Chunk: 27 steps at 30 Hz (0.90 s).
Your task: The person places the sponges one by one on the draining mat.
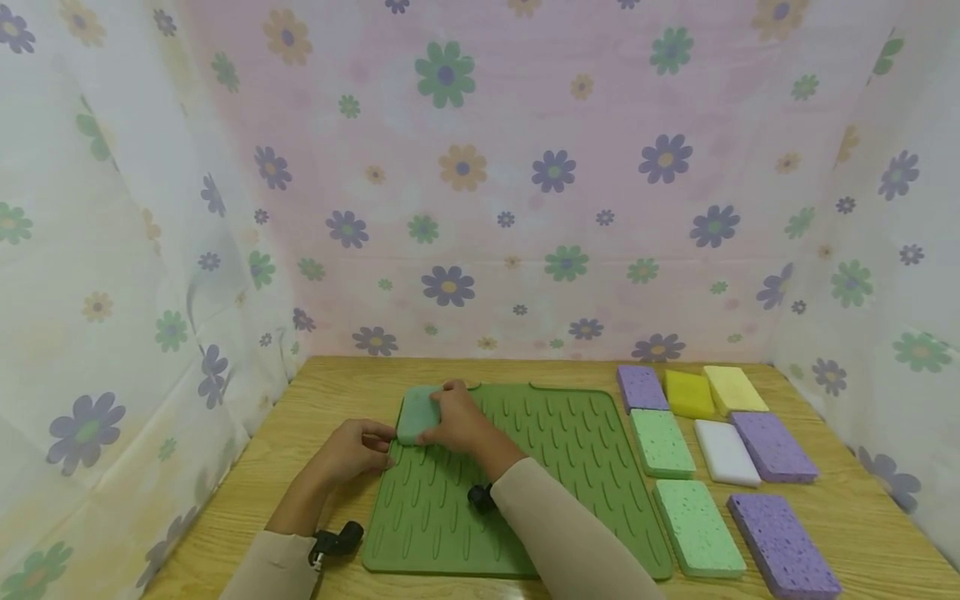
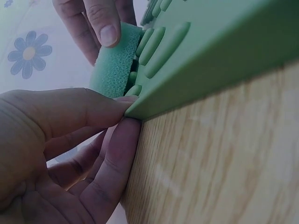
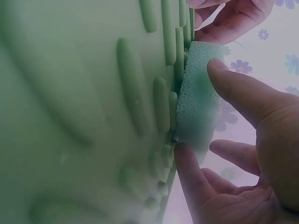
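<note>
A ribbed green silicone drying mat (image 1: 525,533) lies flat on the wooden table. At its back left corner is a blue-green sponge (image 1: 417,414), lying flat on the raised ribs. My right hand (image 1: 461,421) reaches over from the right and grips this sponge between thumb and fingers; its porous side (image 3: 198,93) shows in the right wrist view. My left hand (image 1: 352,450) is at the mat's left edge, just beside the sponge. There its thumb and fingertips (image 2: 128,135) pinch the mat's edge, close to the tabletop.
Several sponges lie right of the mat: purple (image 1: 783,542), light green (image 1: 697,527), white (image 1: 726,452), mustard yellow (image 1: 688,393) and pale yellow (image 1: 735,389). Flowered cloth (image 1: 510,208) hangs at the back and both sides. Wooden tabletop (image 1: 300,417) shows left of the mat.
</note>
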Each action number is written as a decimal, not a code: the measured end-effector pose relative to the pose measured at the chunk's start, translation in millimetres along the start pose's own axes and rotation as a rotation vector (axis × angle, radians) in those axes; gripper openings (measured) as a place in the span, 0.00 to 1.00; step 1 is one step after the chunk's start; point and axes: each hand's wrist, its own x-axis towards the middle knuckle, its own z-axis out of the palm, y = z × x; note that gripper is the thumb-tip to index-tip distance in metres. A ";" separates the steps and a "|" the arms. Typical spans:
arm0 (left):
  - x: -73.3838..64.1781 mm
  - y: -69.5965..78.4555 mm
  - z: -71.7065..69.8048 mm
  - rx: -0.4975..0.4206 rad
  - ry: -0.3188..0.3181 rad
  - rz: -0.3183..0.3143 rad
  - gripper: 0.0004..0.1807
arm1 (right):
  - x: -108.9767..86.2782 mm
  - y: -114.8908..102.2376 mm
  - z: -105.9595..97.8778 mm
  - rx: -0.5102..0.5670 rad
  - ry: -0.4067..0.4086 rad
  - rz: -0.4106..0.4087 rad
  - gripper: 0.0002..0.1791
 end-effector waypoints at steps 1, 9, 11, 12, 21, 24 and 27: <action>0.1 -0.2 -0.1 0.001 0.000 0.000 0.28 | -0.6 0.3 -0.7 -0.003 -0.002 -0.001 0.48; -0.1 0.0 -0.3 0.009 0.008 -0.008 0.27 | -8.7 4.7 -11.1 -0.126 -0.006 -0.071 0.48; -0.6 -0.2 -0.1 0.011 0.015 -0.013 0.27 | -10.8 6.2 -13.6 -0.149 -0.007 -0.078 0.48; -0.9 -0.4 -0.1 0.012 0.015 -0.012 0.27 | -11.9 7.1 -15.0 -0.157 -0.008 -0.081 0.48; 1.0 -3.4 -0.1 0.016 0.011 0.001 0.27 | -29.1 15.6 -30.0 -0.136 -0.009 -0.110 0.47; 0.9 -2.8 -0.2 0.015 0.012 0.004 0.27 | -36.9 18.3 -36.1 -0.141 -0.008 -0.131 0.47; 0.6 -2.4 -0.3 0.016 0.010 0.008 0.27 | -44.3 22.9 -40.8 -0.176 -0.007 -0.148 0.48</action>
